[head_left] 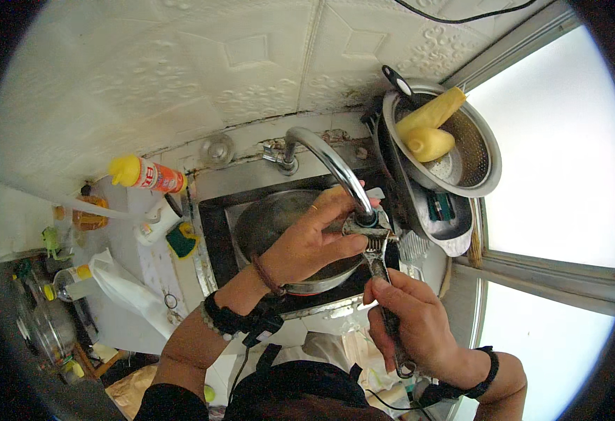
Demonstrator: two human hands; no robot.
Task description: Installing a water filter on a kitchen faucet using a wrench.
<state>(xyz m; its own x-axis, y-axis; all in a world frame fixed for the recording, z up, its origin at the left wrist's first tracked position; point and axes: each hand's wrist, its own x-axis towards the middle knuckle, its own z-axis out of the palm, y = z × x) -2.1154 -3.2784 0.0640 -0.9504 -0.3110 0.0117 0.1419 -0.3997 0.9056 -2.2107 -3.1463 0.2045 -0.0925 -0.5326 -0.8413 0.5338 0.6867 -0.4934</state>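
A chrome faucet (325, 156) arches over the sink, its spout end coming down between my hands. An adjustable wrench (377, 262) has its jaws set around the tip of that spout. My right hand (411, 309) is wrapped around the wrench handle, whose holed end sticks out below the fist. My left hand (314, 242) reaches in from the left, its thumb pressed on the wrench head and its other fingers up beside the spout, partly hidden behind it. Under my left hand a large round metal pan (255, 217) sits in the dark-rimmed sink (212, 231).
Right of the faucet, a metal colander (486, 175) holding yellow peeled pieces rests over a rack. On the left counter are an orange bottle with a yellow cap (156, 175), a white bottle (156, 221), a sponge (182, 240) and a white plastic bag (128, 291). Windows line the right.
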